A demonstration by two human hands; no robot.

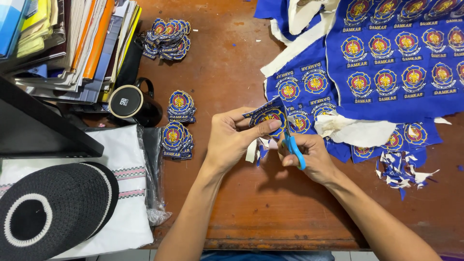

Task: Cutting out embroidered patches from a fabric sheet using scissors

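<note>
- I see my left hand (231, 140) pinching an embroidered patch (267, 116), thumb on top and fingers beneath, so that grip is closed on the patch. The patch is a round blue badge with a yellow and red centre, stitched on stiff cloth with a white backing.
- My right hand (309, 155) is wrapped through the blue plastic handles of the scissors (293, 145), clenched on them. The blades point up into the patch edge, just right of the left thumb.
- Both forearms come up from the near edge of the wooden table (232, 203) and meet above its middle, wrists bent inward.
- The table is worn reddish-brown wood, scuffed, with bare room near its front edge below the hands.
- Right of the scissors lies a blue fabric sheet (396, 63) with rows of uncut badges, its lower edge ragged, with white backing strips peeling away.
- Small blue and white offcuts (403, 173) lie scattered right of the scissors, close to the right forearm.
- Left of the scissors sit stacks of cut patches (178, 137), and beyond them a black mug (135, 104).
- Further left rest a knitted black cap (53, 208) with white rings on folded white cloth, and a stack of books (72, 43).
</note>
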